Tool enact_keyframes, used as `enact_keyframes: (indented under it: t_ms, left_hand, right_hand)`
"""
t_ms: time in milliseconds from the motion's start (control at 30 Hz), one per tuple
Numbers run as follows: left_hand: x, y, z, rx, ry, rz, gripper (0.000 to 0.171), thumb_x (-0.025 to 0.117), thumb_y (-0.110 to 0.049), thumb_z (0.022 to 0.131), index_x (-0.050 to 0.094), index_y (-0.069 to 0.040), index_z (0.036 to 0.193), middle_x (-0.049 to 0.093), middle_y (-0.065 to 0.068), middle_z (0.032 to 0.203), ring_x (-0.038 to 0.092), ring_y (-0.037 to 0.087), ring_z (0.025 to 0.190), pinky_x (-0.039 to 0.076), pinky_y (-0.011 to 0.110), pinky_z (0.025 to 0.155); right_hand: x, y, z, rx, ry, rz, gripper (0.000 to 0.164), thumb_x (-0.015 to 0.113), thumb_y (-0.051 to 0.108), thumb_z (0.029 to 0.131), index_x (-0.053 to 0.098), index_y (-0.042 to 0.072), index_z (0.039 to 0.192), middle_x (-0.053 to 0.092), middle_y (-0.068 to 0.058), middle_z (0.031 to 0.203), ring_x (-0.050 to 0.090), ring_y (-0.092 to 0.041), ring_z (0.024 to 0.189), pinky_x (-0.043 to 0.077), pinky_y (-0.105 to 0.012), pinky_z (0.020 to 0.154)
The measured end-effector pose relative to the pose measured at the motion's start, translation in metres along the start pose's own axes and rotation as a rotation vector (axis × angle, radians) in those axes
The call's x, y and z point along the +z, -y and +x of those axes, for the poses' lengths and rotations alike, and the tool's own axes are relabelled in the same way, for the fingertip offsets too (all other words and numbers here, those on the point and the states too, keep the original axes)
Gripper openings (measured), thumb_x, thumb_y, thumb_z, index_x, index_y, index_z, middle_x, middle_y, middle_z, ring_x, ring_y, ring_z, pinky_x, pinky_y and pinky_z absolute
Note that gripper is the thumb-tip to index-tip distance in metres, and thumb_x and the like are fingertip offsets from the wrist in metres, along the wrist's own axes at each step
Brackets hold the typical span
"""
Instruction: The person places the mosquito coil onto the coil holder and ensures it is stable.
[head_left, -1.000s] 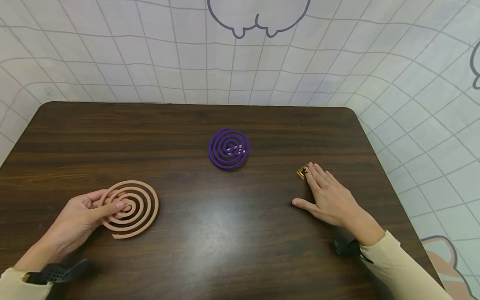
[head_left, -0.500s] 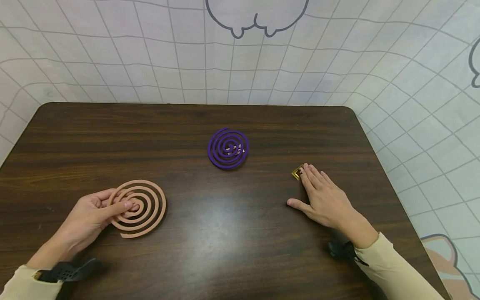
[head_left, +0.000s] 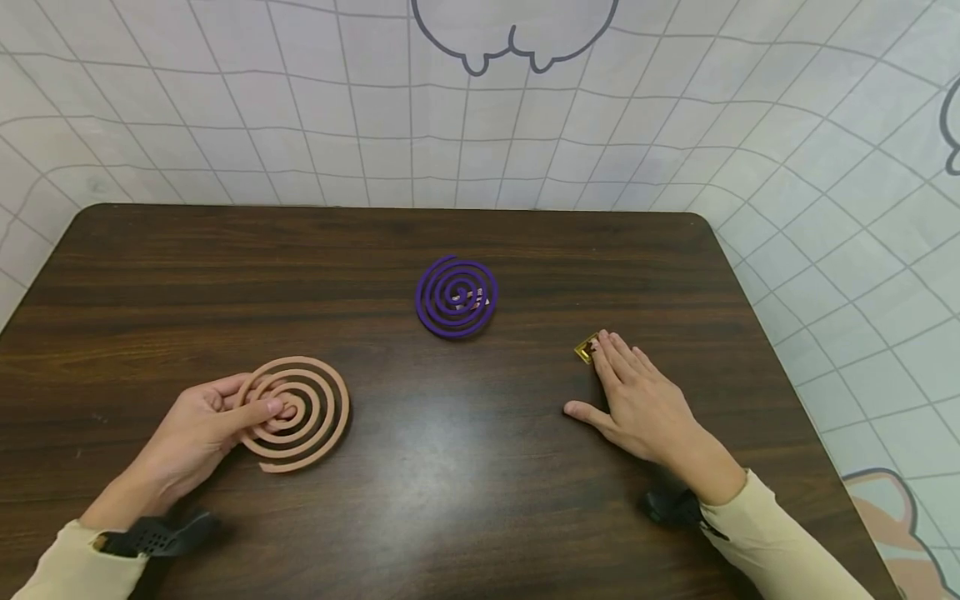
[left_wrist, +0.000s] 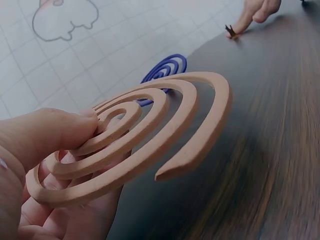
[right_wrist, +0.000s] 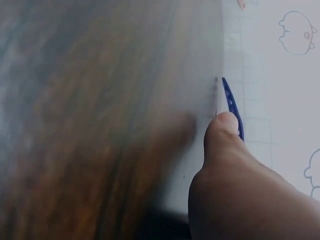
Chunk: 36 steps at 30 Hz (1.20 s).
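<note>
My left hand (head_left: 206, 425) holds a tan mosquito coil (head_left: 344, 407) above the table on the left, thumb on its upper side and fingers beneath. In the left wrist view the coil tilts, its free outer end toward the camera. My right hand (head_left: 645, 400) lies palm down with straight fingers, thumb spread out to the left. Its fingertips touch a small gold metal coil stand (head_left: 584, 350), partly covered by them; an upright prong shows in the left wrist view. A purple mosquito coil (head_left: 459, 295) sits farther back in the middle, over a small silvery piece.
Everything is on a dark wood-grain table (head_left: 420, 500) with rounded far corners. A white cloth (head_left: 300, 125) with a grid and cartoon outlines hangs behind it and along the right side.
My left hand has moved right with the tan coil. My right hand has slid left and slightly nearer, and the gold stand has shifted with its fingertips. The purple coil stays put.
</note>
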<state>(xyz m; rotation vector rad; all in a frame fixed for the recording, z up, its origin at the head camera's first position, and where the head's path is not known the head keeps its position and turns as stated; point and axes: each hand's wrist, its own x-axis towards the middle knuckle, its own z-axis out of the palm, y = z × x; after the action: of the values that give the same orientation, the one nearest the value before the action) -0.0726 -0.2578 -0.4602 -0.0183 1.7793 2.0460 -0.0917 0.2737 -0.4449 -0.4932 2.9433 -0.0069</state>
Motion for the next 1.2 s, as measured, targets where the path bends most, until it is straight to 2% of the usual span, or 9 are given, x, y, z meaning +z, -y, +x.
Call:
enact_keyframes:
  t_ms: [200,467,700,1200]
  left_hand:
    - [0.009,-0.003,0.005,-0.006,-0.004,0.002,0.030,0.062,-0.007,0.103,0.054,-0.002,0.132,0.080,0.002,0.111,0.076,0.009,0.100,0.063,0.024,0.085]
    - [0.022,-0.007,0.015,0.021,0.020,-0.039,0.030,0.062,-0.004,0.103,0.054,0.001,0.131,0.079,0.003,0.109,0.076,0.008,0.100,0.063,0.023,0.085]
    - [0.032,-0.010,0.020,-0.006,0.004,-0.022,0.036,0.065,-0.009,0.102,0.051,0.002,0.133,0.080,0.002,0.108,0.077,0.008,0.100,0.063,0.024,0.086]
    - [0.039,-0.013,0.023,-0.007,0.005,-0.022,0.035,0.066,-0.010,0.101,0.053,0.002,0.131,0.080,0.002,0.108,0.077,0.008,0.099,0.063,0.024,0.086]
  right_hand:
    - [0.001,0.005,0.000,0.008,-0.006,0.009,0.103,0.045,0.076,0.097,0.024,-0.001,0.162,0.021,-0.019,0.172,0.021,-0.034,0.162,0.022,-0.055,0.132]
    - [0.002,0.010,-0.001,-0.008,-0.010,0.022,0.103,0.045,0.076,0.097,0.022,0.000,0.163,0.020,-0.018,0.173,0.020,-0.033,0.162,0.021,-0.055,0.132]
    - [0.003,0.009,-0.001,-0.009,-0.017,0.018,0.103,0.046,0.076,0.097,0.022,0.000,0.163,0.019,-0.017,0.173,0.021,-0.033,0.162,0.022,-0.054,0.132]
    - [0.003,0.018,-0.003,-0.030,-0.029,0.011,0.103,0.044,0.077,0.097,0.024,0.001,0.163,0.022,-0.016,0.173,0.021,-0.031,0.162,0.021,-0.053,0.132]
